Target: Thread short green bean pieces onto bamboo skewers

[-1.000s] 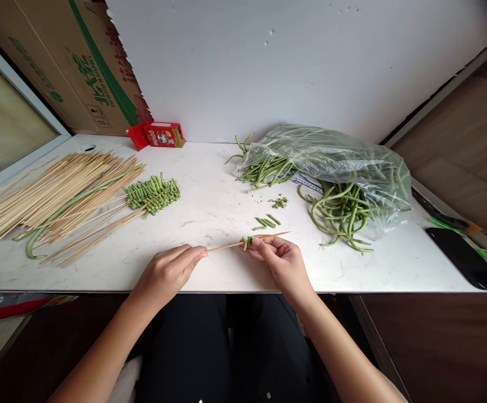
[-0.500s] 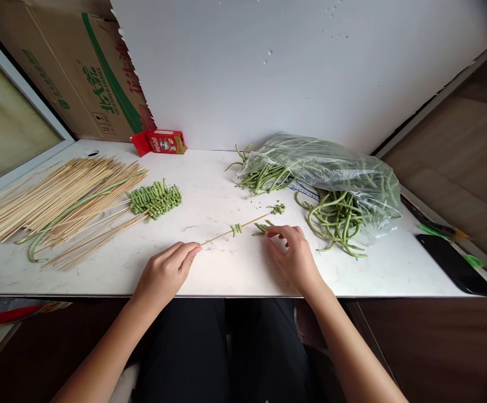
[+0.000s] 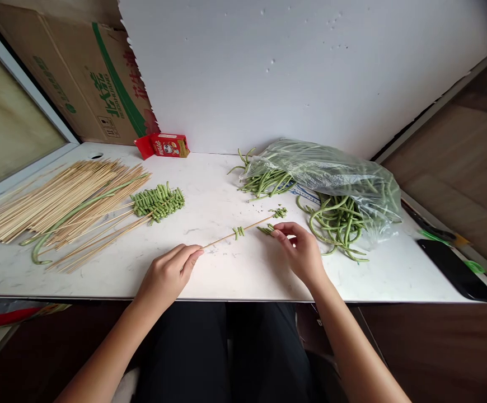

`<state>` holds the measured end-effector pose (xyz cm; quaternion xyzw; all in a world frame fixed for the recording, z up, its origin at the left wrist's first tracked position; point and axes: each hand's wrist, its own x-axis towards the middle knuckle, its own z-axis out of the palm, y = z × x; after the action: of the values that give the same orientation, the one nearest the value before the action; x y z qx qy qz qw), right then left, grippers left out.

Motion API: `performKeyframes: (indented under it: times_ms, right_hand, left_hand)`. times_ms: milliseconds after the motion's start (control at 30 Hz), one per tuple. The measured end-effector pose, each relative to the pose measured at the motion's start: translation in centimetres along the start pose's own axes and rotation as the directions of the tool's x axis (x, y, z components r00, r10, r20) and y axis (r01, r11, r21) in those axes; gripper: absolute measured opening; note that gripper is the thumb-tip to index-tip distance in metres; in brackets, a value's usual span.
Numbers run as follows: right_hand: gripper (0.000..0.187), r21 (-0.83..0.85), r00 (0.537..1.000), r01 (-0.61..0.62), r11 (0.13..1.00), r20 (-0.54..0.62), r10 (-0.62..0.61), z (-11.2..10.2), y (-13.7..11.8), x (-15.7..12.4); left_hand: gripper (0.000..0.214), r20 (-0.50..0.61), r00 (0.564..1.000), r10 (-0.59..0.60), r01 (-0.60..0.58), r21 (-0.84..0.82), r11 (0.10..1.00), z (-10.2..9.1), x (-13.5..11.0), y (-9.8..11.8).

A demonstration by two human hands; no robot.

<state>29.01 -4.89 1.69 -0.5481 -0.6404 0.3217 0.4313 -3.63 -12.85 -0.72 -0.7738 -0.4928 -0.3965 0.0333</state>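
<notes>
My left hand is closed round the near end of a bamboo skewer, which slants away to the right over the white tabletop. A few short cut pieces of green bean are threaded crosswise on its middle. The fingers of my right hand pinch at the end of some cut green bean pieces on the table, right of the skewer. By the skewer's far tip is a small heap of bean ends. Left of centre lie loaded skewers packed with bean pieces.
Many bare skewers are spread at the left, with a long bean across them. A clear plastic bag of long green beans lies at the back right. A red box stands behind; a black phone lies far right.
My right hand has shifted slightly right, and its thumb and finger have come together at the cut bean pieces. My left hand still holds the skewer. The view has tilted slightly.
</notes>
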Motion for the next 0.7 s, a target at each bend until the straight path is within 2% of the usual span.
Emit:
performKeyframes:
  times_ms: [33,100,200,333,467,700]
  right_hand:
    - [0.030,0.152,0.996,-0.092,0.984,-0.003,0.094,-0.3,0.2,-0.1]
    - [0.041,0.421,0.975,-0.217,0.881,0.043,0.219,-0.8,0.5,-0.3]
    - [0.038,0.642,0.951,-0.299,0.706,0.143,0.273,-1.3,0.5,-0.6]
    - [0.030,0.710,0.926,-0.376,0.595,0.268,0.265,-1.7,-0.1,-1.0]
    - [0.028,0.721,0.903,-0.429,0.545,0.356,0.240,-1.8,-0.2,-1.2]
    - [0.027,0.730,0.904,-0.427,0.534,0.352,0.242,-1.4,0.3,-1.3]
  left_hand:
    - [0.014,0.003,1.000,0.007,-0.007,-0.005,1.000,0.0,0.0,0.0]
    - [0.015,0.008,1.000,0.024,-0.024,-0.010,1.000,-0.1,-0.1,0.0]
    - [0.016,0.017,0.999,0.052,-0.051,-0.023,0.998,-0.2,-0.1,0.1]
    - [0.018,0.035,0.995,0.089,-0.087,-0.034,0.996,-0.2,0.0,0.1]
    - [0.019,0.043,0.993,0.111,-0.110,-0.021,0.994,-0.2,0.1,0.1]
    - [0.016,0.055,0.993,0.104,-0.103,-0.014,0.995,-0.2,-0.1,0.0]
